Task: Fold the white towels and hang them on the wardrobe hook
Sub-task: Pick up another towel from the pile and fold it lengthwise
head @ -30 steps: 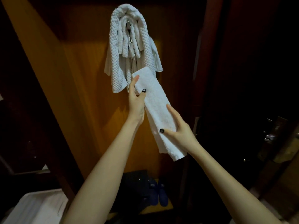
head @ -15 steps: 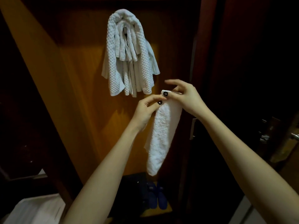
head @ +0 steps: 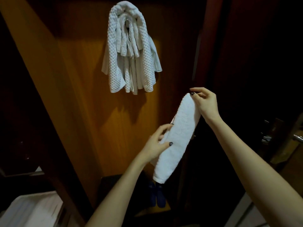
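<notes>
Firmly enough, my left hand (head: 156, 143) is wrapped round the lower middle of the folded towel (head: 178, 136), thumb across its front and fingers curled behind. My right hand (head: 205, 104) pinches the top end between thumb and fingertips, the other fingers loose. Between the two grips the towel is a narrow strip, slanting up to the right in mid-air, its bottom end hanging free.

It is below and to the right of the hung towels (head: 129, 51) and apart from them. They drape over the hook (head: 127, 22) on the wardrobe panel (head: 91, 95), and very little of the hook shows through them.

I judge the folding of this one done and the hanging about to start. Next I would need to lift the strip above that bundle and lay its middle over the hook. The hook looks crowded, so it could slide off.
</notes>
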Tool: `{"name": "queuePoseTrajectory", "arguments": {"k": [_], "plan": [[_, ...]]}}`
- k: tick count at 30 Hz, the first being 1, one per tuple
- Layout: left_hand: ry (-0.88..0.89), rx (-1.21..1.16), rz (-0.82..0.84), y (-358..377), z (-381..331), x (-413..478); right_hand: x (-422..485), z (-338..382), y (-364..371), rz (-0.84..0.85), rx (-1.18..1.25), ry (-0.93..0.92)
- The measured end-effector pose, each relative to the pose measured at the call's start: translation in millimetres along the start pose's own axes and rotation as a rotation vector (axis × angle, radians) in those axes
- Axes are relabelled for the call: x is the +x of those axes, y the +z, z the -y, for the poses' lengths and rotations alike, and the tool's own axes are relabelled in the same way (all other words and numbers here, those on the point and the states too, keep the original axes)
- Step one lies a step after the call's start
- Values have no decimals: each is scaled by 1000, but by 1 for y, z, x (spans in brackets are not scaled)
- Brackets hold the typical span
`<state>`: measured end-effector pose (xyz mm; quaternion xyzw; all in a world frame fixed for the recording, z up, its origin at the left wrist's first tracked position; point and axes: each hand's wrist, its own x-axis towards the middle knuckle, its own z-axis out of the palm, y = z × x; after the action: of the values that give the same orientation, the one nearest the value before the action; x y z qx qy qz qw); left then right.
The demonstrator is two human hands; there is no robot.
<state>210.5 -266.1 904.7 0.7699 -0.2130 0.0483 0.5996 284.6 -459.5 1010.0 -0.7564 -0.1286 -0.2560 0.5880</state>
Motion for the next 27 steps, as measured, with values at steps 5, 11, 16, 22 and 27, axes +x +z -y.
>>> {"name": "queuePoseTrajectory", "arguments": {"k": [5, 11, 16, 22, 27], "plan": [[-55, 36, -98, -38, 15, 8, -12, -27, -31, 352, -103, 100], [-204, 209, 131, -61, 20, 21, -12, -44, -26, 360, -191, 84], [-279, 354, 348, -55, 37, 19, 0, -52, -23, 197, -111, 101], [-232, 423, 46, -30, 61, 11, 17, -35, -30, 129, -13, 110], [-176, 235, -54, 14, 54, 20, 29, -2, -17, 138, -102, -10]]}}
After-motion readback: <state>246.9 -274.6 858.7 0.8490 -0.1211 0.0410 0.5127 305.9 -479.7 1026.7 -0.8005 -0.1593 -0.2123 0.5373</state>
